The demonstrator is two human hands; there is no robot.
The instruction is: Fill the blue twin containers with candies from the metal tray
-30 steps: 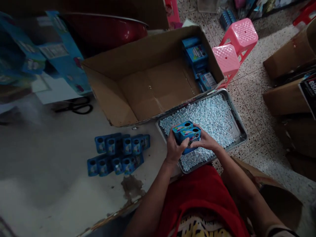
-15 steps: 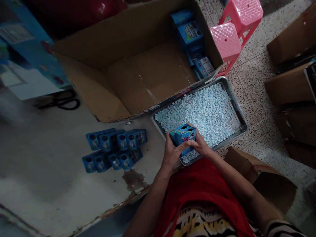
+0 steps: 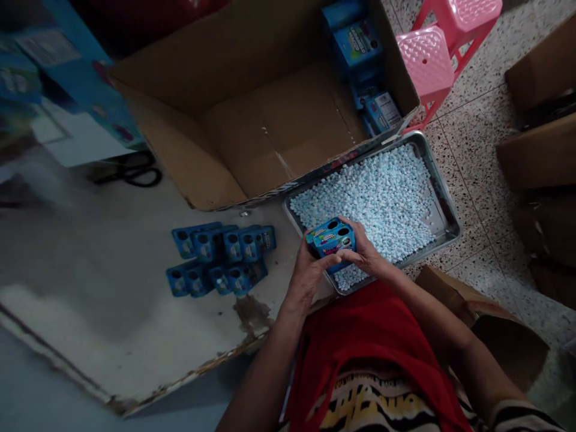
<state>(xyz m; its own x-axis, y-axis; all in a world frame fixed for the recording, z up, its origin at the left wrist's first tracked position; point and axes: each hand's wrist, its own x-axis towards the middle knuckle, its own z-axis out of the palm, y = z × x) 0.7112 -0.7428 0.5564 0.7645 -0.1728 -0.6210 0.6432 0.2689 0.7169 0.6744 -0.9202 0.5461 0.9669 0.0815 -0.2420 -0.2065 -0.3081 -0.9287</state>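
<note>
Two small blue boxes with dark round holes on top (image 3: 333, 237) are held side by side between my hands, over the near left edge of a metal tray (image 3: 452, 223). My left hand (image 3: 308, 270) wraps their left side, its thumb across the front. On the right side, my right hand (image 3: 362, 249) grips them, thumbs nearly meeting. Pale blue and white pellets (image 3: 382, 198) fill most of the tray. Left of my hands, several similar blue boxes (image 3: 204, 246) stand in two rows on the worn white table (image 3: 135, 336).
A large open cardboard box (image 3: 279, 132) lies behind the tray, with blue packs (image 3: 357, 45) at its right end. Black scissors (image 3: 141, 171) rest left of it. Pink stools (image 3: 425, 60) and brown cartons (image 3: 540, 150) stand on the speckled floor.
The camera view has shifted, so the table, box and tray appear slightly right and higher. The held boxes tilt a little differently; both hands keep hold of them.
</note>
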